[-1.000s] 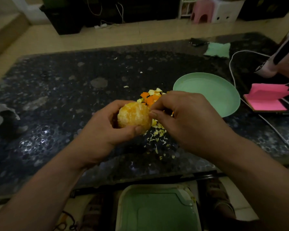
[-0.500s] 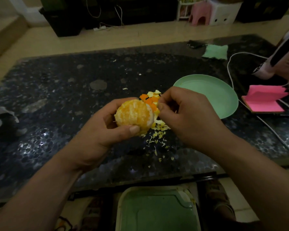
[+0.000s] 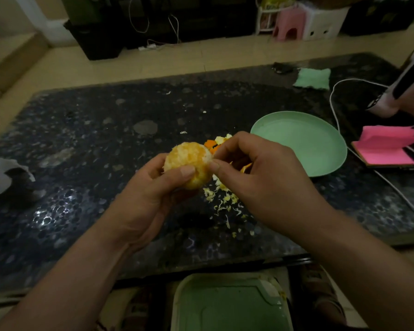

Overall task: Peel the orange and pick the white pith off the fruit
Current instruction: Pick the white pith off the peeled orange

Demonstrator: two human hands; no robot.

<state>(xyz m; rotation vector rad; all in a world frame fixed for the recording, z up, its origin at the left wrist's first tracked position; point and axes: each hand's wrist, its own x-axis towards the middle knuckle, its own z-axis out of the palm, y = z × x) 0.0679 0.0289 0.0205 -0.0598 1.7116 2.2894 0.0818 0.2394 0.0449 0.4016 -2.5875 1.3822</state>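
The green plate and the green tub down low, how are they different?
The green plate is round; the green tub is squarish. The plate sits on the dark table, right of both hands; the tub sits below the table's near edge. Both share the same pale green and hold no peel scraps.

Orange [image 3: 188, 161] underside hidden by left hand [image 3: 151, 199]; peel pile [image 3: 221, 142] partly behind right hand [image 3: 261, 177].
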